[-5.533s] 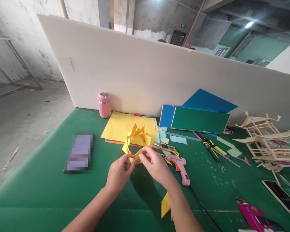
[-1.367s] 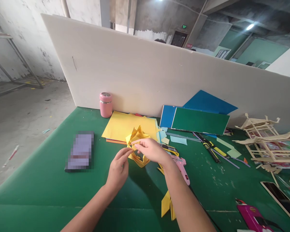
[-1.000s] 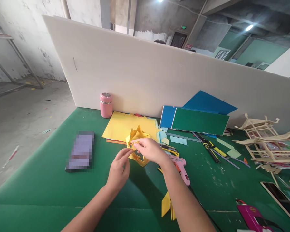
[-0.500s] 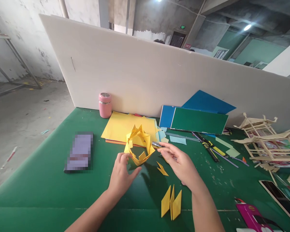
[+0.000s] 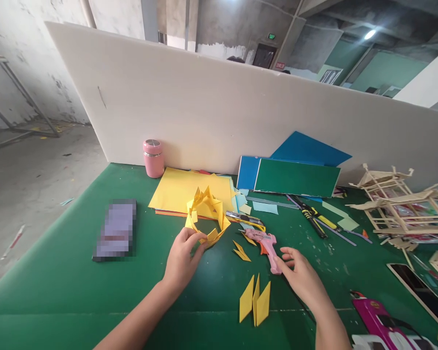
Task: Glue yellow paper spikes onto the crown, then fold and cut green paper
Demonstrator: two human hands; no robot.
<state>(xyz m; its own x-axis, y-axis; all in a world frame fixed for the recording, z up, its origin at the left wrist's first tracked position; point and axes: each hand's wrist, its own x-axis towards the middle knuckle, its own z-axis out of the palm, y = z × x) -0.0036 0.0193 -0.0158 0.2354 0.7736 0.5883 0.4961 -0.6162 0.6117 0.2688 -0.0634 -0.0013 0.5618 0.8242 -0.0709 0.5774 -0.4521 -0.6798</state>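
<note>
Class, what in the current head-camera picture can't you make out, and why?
Head view:
Yellow folded-paper ring: near-left edge hidden by the left hand.
Pink glue gun: its cord disappears behind the right forearm.
Purple rectangular object: details lost to pixelation.
Wooden model: cut off by the right edge.
Person: mostly hidden by the white board.

The paper ring (image 5: 222, 226) is yellow — glue gun (image 5: 263, 237) pink (trigger (image 5: 264, 249) orange).

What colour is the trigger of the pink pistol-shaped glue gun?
The trigger is orange; the head view shows it best.

Tabletop (image 5: 154, 233) free left of paper ring (image 5: 212, 236); glue gun (image 5: 262, 238) obstructs right.
</note>
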